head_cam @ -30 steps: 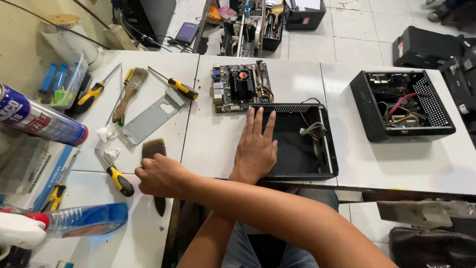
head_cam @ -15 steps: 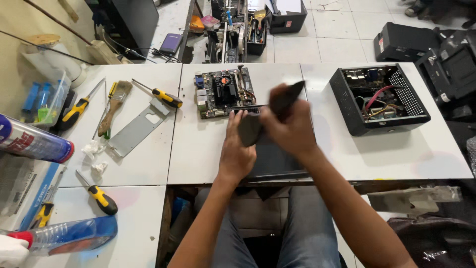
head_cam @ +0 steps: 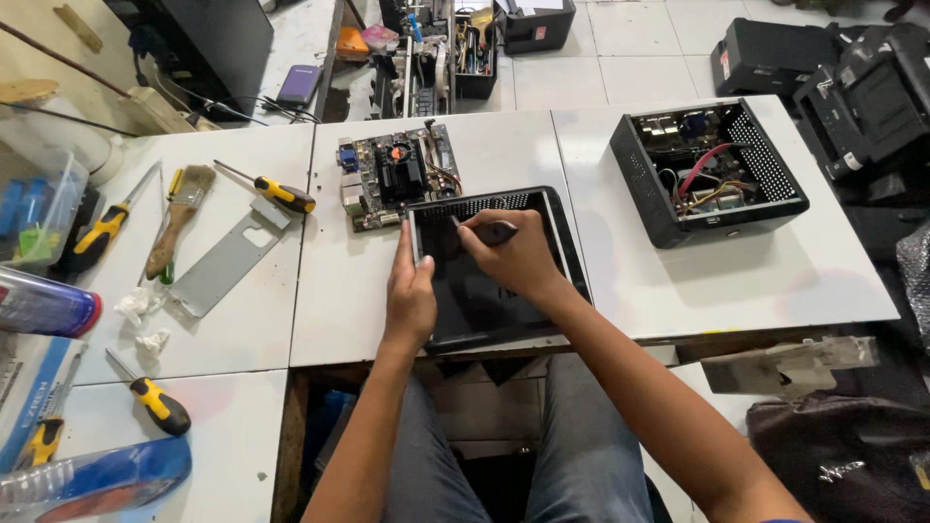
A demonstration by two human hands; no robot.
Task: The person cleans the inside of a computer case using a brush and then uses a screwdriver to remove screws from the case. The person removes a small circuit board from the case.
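A white tabletop [head_cam: 484,136] made of joined panels fills the workshop scene, with a pale tiled floor beyond it. Nearest the camera, the seated person's legs in grey trousers show below the table edge.

Just above them, at the near edge of the table, lies a black case cover [head_cam: 494,281], flat, with a perforated strip along its far side. The left hand [head_cam: 410,295] rests flat along the cover's left edge, fingers stretched forward and holding nothing. The right hand [head_cam: 518,254] lies over the middle of the cover, its fingers closed snugly around the dark handle of a brush [head_cam: 489,230] whose tip points left across the panel; whether the bristles touch the surface cannot be told.

Well to the left of the cover, near the table's front, lie a yellow-handled screwdriver [head_cam: 150,399] and a blue spray bottle [head_cam: 92,481]. Further back on that side sit a grey metal plate [head_cam: 228,261], a wooden-handled paintbrush [head_cam: 179,218] and another yellow-handled screwdriver [head_cam: 271,189].

Just behind the cover, touching its far left corner, sits a green circuit board [head_cam: 397,174] with a black fan. To the right of the cover, well apart, stands an open black computer case [head_cam: 707,169] with coloured wires inside. Beyond the table, a tool box [head_cam: 475,48] stands on the floor.
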